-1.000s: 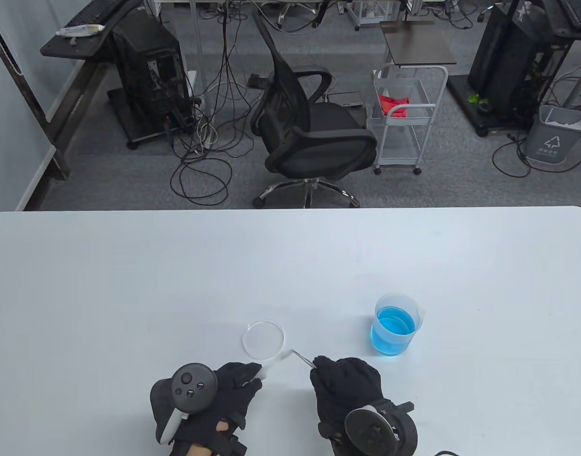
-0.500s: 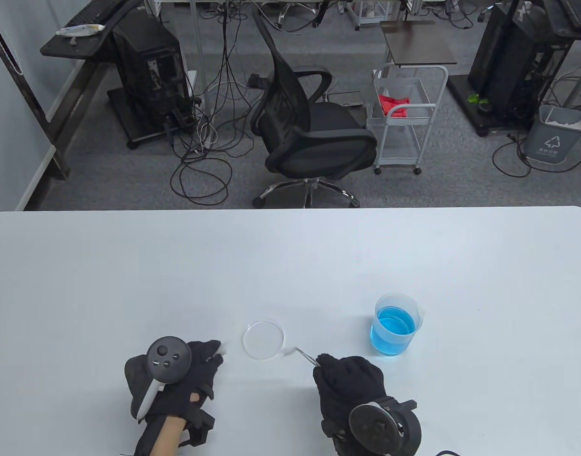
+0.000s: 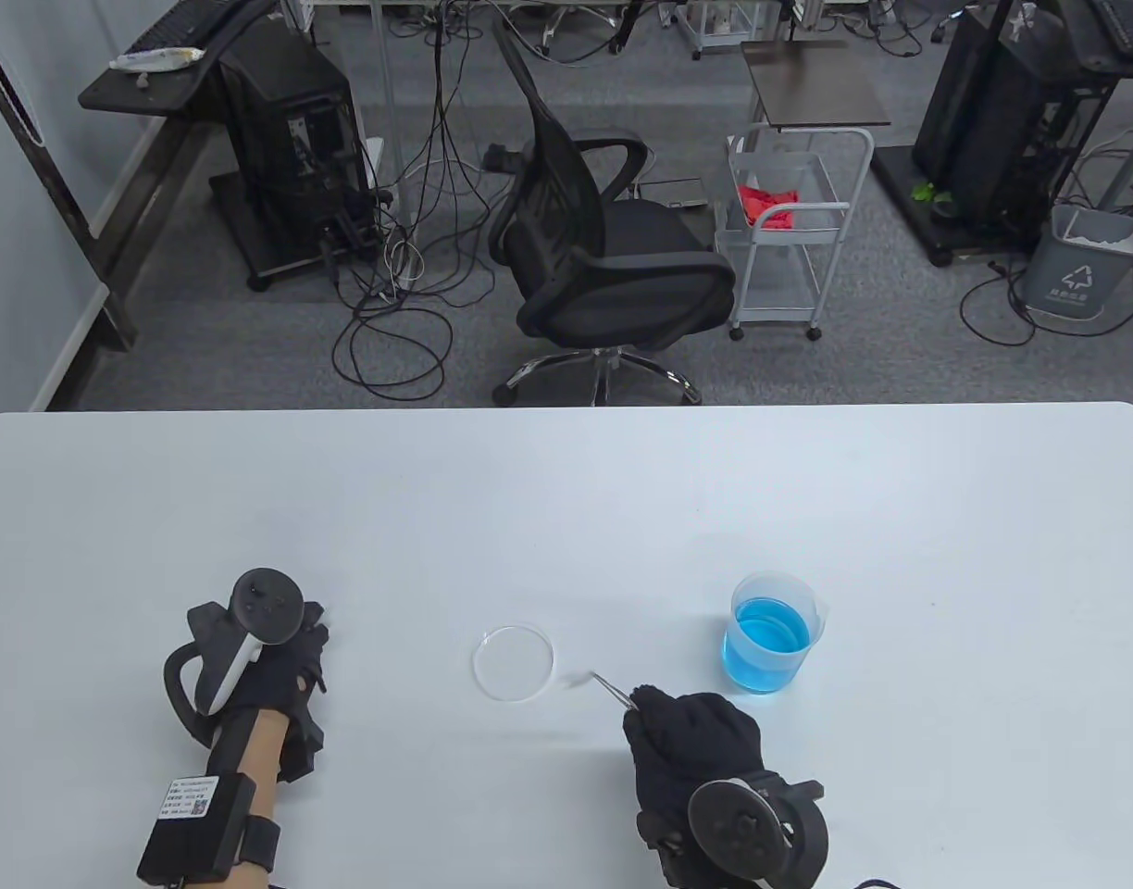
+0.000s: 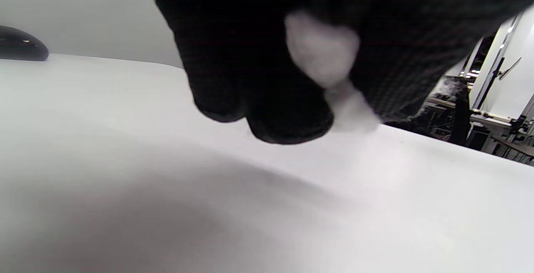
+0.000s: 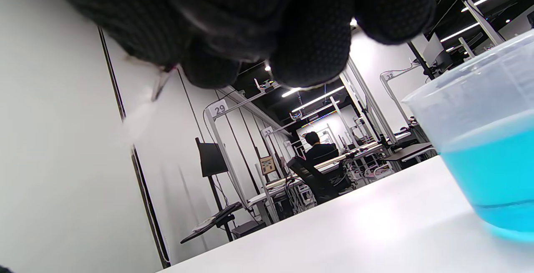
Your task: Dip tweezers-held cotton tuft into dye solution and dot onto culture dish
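Observation:
My right hand (image 3: pixel 648 706) grips metal tweezers (image 3: pixel 611 689) that point up-left toward the clear culture dish (image 3: pixel 514 661). A small white cotton tuft (image 3: pixel 578 682) sits at the tweezer tips, just right of the dish rim. In the right wrist view the tweezer tips (image 5: pixel 160 82) hold the tuft (image 5: pixel 137 119) in the air. The beaker of blue dye (image 3: pixel 772 632) stands to the right of the dish and also shows in the right wrist view (image 5: pixel 479 139). My left hand (image 3: pixel 309 633) is far left of the dish. Its fingers (image 4: pixel 267 110) hold a white cotton wad (image 4: pixel 321 47) just above the table.
The white table (image 3: pixel 566 500) spreads wide behind the dish and beaker. A black office chair (image 3: pixel 603 250) and a wire cart (image 3: pixel 789 231) stand on the floor beyond the far edge.
My left hand pulled away from the tweezers and moved left and a little back with the cotton wad. A tuft stayed in the tweezer tips. My right hand shifted slightly right.

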